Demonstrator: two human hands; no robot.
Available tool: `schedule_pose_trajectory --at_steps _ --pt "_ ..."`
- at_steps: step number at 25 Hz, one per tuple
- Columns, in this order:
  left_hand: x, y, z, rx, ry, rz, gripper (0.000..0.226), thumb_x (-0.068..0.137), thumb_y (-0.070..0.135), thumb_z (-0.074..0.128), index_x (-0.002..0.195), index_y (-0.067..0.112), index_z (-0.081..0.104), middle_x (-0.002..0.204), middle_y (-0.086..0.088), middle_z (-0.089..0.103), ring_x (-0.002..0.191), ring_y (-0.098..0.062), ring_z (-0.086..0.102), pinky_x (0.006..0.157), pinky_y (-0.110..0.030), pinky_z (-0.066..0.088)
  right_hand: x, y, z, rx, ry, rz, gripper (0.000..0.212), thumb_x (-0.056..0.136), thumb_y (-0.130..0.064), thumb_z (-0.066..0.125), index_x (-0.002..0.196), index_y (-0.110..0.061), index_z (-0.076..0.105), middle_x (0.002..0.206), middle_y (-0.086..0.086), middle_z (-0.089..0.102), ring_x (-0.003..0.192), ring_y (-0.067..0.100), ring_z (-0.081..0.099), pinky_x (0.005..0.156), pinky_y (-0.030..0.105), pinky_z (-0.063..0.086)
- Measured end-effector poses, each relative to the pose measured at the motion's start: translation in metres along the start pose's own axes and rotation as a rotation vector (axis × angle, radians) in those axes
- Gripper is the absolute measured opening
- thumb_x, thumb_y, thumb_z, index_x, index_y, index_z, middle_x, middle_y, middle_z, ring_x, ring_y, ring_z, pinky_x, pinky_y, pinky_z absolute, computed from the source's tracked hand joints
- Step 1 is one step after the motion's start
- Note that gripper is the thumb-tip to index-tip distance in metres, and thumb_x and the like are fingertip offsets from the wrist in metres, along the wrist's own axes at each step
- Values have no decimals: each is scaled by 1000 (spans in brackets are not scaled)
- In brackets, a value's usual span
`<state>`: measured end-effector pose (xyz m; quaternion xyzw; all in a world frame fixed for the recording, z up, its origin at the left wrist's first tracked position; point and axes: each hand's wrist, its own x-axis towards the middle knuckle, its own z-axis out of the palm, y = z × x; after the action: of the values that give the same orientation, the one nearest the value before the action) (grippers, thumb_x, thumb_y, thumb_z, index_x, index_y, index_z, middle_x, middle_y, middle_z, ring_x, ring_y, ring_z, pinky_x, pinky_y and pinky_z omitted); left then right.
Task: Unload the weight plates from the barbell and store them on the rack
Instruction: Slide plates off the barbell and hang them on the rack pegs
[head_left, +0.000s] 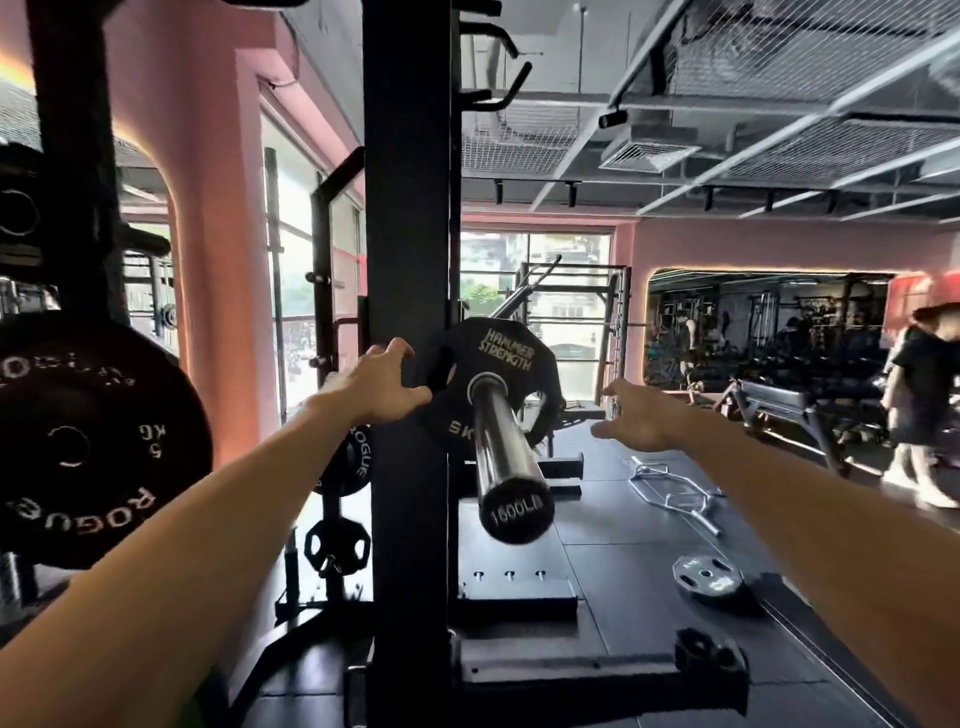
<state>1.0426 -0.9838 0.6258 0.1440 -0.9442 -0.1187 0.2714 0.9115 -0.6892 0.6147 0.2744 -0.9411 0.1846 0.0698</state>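
A chrome barbell sleeve (500, 441) points toward me, ending in a black cap. One black Hammer Strength 5 kg plate (496, 353) sits on it, close to the black rack upright (408, 260). My left hand (379, 387) reaches out with spread fingers at the plate's left edge, its fingertips at or just short of the rim. My right hand (641, 415) is stretched out open, to the right of the plate and clear of it. A black Rogue 5 kg plate (83, 447) hangs on a storage peg at the far left.
Smaller plates (337, 551) hang low on the rack behind the upright. On the dark floor lie a loose plate (709, 577), a small plate (709, 656) and a chrome curl bar (675, 493). A person (922, 400) stands at the far right by benches.
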Motion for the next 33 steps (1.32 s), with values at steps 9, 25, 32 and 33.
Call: schedule_pose_trajectory --at_steps 9,25,32,33 --pt "127 -15 57 -52 -11 57 83 81 28 62 149 32 14 133 -14 53 117 -35 54 100 -47 43 144 -8 56 66 128 -25 70 85 -41 63 137 -7 31 129 15 50 116 33 53 86 37 44" --pt "134 -6 75 44 223 -97 29 79 11 52 108 14 55 110 -19 62 103 -44 57 78 -43 46 172 -17 74 242 351 9 33 82 -19 60 109 -14 42 89 7 58 82 31 55 67 33 40" --pt "61 13 45 25 250 -81 26 78 10 52 103 12 57 103 -20 64 98 -45 58 79 -43 49 97 -23 54 191 352 -39 32 82 -19 61 107 -13 42 90 8 58 88 35 58 70 36 44" --pt "49 17 40 21 256 -86 26 78 10 52 103 11 57 102 -20 64 98 -45 58 80 -44 50 85 -24 51 186 354 -46 30 82 -19 60 104 -13 41 88 7 56 88 34 57 69 35 42"
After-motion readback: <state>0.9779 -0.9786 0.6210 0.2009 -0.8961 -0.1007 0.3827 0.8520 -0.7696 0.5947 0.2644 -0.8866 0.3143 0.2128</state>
